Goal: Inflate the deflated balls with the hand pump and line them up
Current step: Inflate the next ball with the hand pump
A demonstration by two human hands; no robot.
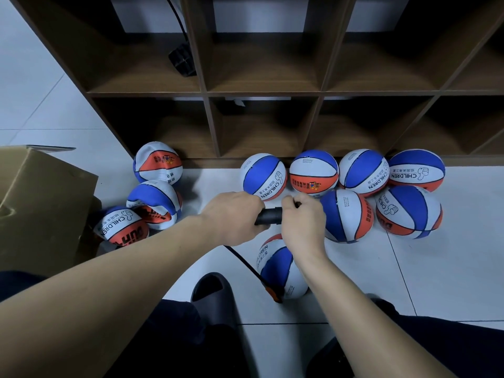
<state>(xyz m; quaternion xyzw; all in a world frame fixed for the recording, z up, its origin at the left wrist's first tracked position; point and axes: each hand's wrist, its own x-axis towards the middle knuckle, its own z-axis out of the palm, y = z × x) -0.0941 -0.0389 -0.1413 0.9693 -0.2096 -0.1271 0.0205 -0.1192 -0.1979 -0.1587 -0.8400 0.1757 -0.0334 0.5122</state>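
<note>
- The black pump handle (268, 216) is gripped by the left hand (231, 217) and the right hand (302, 223), fingers curled round it.
- A ball (281, 268) lies on the floor tiles (436, 268) below the hands, joined by the hose (246, 264); pumping is judged under way.
- Next, steady strokes are called for until it rounds out like the inflated balls (362, 170) at the shelf's (261, 91) foot.
- Three deflated balls (155, 203) wait beside the cardboard box (41, 203).

brown cubby shelf (207, 91) on white tiles, cardboard box (41, 197) at left, dark slipper (215, 296) below.
</note>
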